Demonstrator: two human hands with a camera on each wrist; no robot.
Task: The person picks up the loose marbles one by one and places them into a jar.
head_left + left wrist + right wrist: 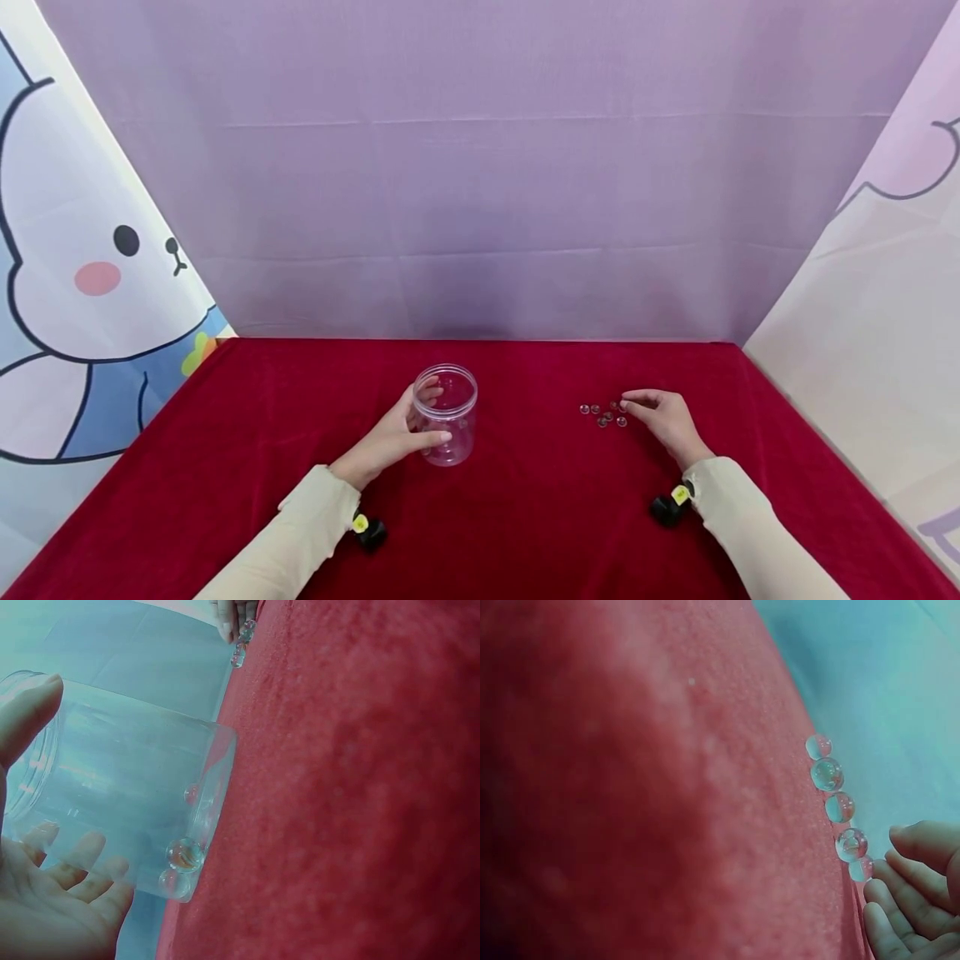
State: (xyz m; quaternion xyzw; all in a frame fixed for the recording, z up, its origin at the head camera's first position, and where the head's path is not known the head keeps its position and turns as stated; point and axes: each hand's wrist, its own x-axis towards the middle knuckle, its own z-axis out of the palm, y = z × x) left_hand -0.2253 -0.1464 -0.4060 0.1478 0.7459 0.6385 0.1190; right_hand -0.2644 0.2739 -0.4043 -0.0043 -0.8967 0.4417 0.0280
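My left hand (393, 437) grips a clear plastic jar (462, 421), thumb on the near side and fingers round the far side. The jar stands upright on the red cloth with its mouth uncovered. In the left wrist view, glass marbles (184, 856) lie at its bottom. Over to the right, my right hand (663, 421) reaches down to a loose group of clear glass marbles (608, 417). Its thumb and fingertips are right beside the nearest marble (861, 868), with a gap between thumb and fingers in the right wrist view.
Red velvet cloth (525, 517) covers the table. A plain purple curtain (480, 183) hangs along the back edge, and printed cartoon sheets (82, 275) stand on both sides. Each wrist wears a small black camera (371, 533).
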